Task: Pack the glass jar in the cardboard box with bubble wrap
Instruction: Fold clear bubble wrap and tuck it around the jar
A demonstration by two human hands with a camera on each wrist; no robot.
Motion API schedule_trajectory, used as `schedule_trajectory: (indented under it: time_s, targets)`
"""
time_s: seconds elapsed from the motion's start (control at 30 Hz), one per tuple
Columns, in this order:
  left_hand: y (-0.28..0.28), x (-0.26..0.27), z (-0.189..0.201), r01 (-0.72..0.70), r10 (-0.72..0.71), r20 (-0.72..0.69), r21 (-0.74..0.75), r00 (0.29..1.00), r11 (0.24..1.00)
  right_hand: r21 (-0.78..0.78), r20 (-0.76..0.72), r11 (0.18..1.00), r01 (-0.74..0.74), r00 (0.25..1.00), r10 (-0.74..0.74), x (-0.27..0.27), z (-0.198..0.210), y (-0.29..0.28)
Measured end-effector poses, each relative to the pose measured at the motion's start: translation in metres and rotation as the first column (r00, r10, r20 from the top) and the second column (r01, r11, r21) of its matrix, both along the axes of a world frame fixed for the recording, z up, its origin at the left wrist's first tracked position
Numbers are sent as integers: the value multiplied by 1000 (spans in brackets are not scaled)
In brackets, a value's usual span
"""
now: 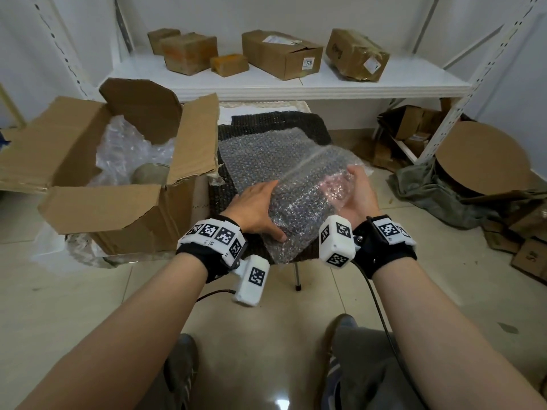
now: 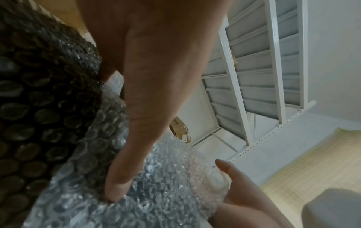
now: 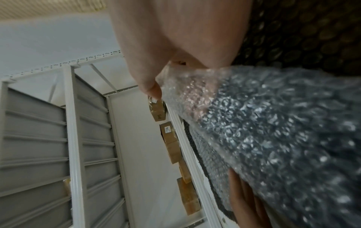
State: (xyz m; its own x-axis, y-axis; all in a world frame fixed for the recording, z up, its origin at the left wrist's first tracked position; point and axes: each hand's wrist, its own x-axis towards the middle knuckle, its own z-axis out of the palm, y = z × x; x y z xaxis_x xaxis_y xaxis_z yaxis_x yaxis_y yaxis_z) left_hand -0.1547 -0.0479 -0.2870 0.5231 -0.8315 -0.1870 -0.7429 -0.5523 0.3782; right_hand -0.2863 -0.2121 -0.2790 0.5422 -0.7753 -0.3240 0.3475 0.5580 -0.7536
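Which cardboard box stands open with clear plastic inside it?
The large cardboard box on the floor, left of the left hand. Its flaps are spread open and plastic fills it; the boxes on the shelf are closed.

Left hand pressed flat, fingers seemingly straight; right hand, at its 3 o'clock, palm-up, curled round wrap.
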Motion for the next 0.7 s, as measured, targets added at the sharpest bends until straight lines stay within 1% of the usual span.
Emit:
schedule_trajectory:
  time_s: [0.07,0.13,0.23,0.3,0.37,0.43,0.5,0.53,0.6,0.67,0.7]
  targets:
    - [0,-3,5,11,-11,8,-24,1000,1000,-20,-21,999,31,999,-32,-2,-1,-5]
    - [1,-5,10,26,-25,7,-59,1000,998,3,-26,996,84,996,-84,-1,-3,-8]
    - [3,-4,18,15,-22,-47,-152,999,988,50,-47,991,124,991,-122,-1,-6,-5]
    - [4,-3,24,-20,-1,-91,-231,996,973,59,-85,991,117,990,-111,0,-7,-5]
    - [5,0,28,-105,63,-133,-339,989,935,55,-70,992,116,991,-112,0,0,-1]
    - [4,2,31,-240,155,-214,-460,964,855,41,-37,987,153,988,-151,0,9,4]
    - [3,4,34,-387,217,-347,-557,912,735,24,-7,982,187,982,-187,1,7,1]
    - [3,3,37,-455,215,-433,-587,875,670,7,-10,979,205,979,-205,1,6,0]
    - [4,3,41,-561,153,-592,-604,791,566,-31,-47,972,235,971,-236,0,4,-1]
    - [4,4,43,-622,76,-689,-595,721,509,-94,-114,971,220,966,-230,-2,5,-1]
    - [5,5,43,-632,51,-708,-592,704,500,-144,-151,969,202,963,-223,-3,6,-1]
